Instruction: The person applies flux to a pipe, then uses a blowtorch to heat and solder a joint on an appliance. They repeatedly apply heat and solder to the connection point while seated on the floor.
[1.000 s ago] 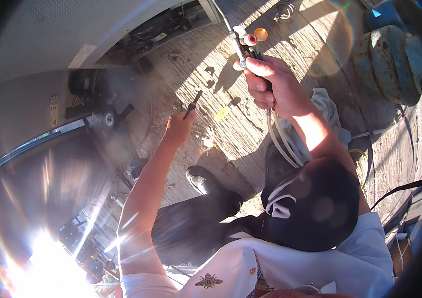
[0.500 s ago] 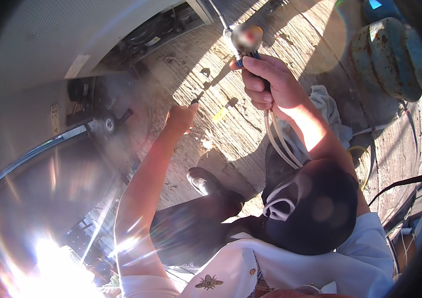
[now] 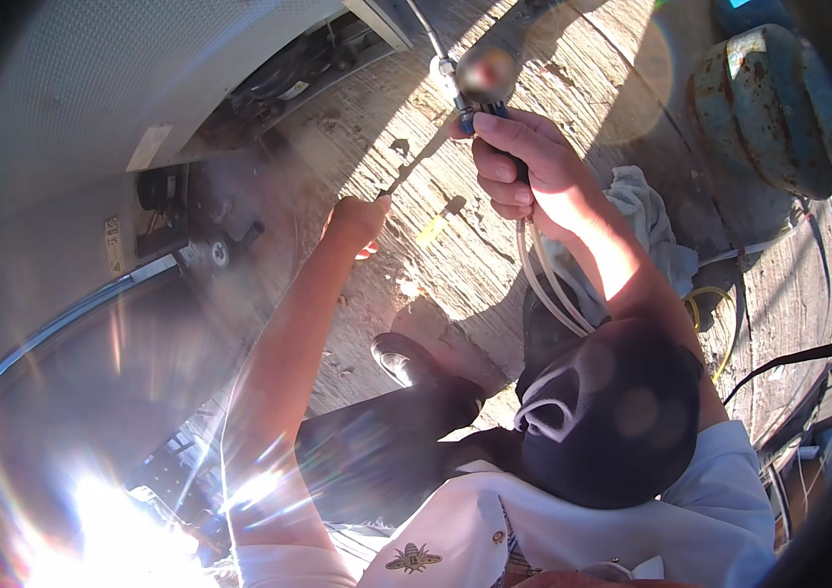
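My right hand (image 3: 534, 171) is wrapped round the dark handle of a gas torch (image 3: 467, 108), thumb along its top. A thin metal tube runs from the torch's nut up past the top edge. Beside the nut sits a round, blurred part with red on it. Two pale hoses (image 3: 540, 284) come out below my fist and run down toward my knee. Lower and to the left, my left hand (image 3: 355, 223) is closed, knuckles up. A small dark end shows at its fingertips; what it belongs to is hard to make out against the dark streak across the boards.
Worn wooden boards (image 3: 445, 260) lie below, with a yellow-and-black object (image 3: 439, 220) on them. A textured grey panel (image 3: 220, 59) and machinery stand at left. Rusty blue-green cylinders (image 3: 764, 113), a grey cloth (image 3: 636, 211) and a yellow hose (image 3: 730, 333) are at right. Strong glare fills the lower left.
The torch and my right hand have shifted slightly left in the picture. My left hand is a little higher and remains closed. The surroundings have shifted only slightly.
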A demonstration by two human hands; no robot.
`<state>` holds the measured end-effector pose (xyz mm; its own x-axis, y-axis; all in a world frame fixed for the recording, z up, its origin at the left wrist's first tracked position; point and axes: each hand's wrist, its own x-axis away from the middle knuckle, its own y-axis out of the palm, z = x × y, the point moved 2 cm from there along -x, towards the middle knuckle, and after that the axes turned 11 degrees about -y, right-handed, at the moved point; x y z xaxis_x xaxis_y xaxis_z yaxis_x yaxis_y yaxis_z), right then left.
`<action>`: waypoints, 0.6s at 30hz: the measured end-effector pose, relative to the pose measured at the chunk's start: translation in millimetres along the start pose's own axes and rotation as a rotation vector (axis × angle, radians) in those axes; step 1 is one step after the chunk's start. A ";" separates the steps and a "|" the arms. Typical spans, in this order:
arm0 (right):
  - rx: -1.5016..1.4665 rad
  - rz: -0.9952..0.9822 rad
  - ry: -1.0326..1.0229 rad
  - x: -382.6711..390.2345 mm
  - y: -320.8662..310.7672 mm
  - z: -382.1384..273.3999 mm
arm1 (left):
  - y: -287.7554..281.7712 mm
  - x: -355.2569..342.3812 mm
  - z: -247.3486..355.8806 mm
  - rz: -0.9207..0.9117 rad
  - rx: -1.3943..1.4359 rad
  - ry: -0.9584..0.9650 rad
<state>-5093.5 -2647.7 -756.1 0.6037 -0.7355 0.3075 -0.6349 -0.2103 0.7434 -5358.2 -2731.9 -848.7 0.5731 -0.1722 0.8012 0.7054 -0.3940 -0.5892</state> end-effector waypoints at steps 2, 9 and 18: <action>0.001 0.005 -0.008 0.6 -0.6 -1.8 | -0.9 5.4 7.0 0.011 -0.041 -0.025; -0.036 -0.006 -0.010 -0.4 -1.5 -1.3 | -7.2 7.4 21.1 0.103 -0.329 0.047; 0.003 -0.022 -0.023 0.1 0.2 0.1 | 1.9 25.0 42.3 0.236 -0.616 0.078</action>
<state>-5093.6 -2647.9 -756.0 0.6062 -0.7452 0.2778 -0.6232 -0.2281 0.7481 -5324.8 -2698.8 -834.2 0.6345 -0.3731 0.6769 0.1839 -0.7778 -0.6011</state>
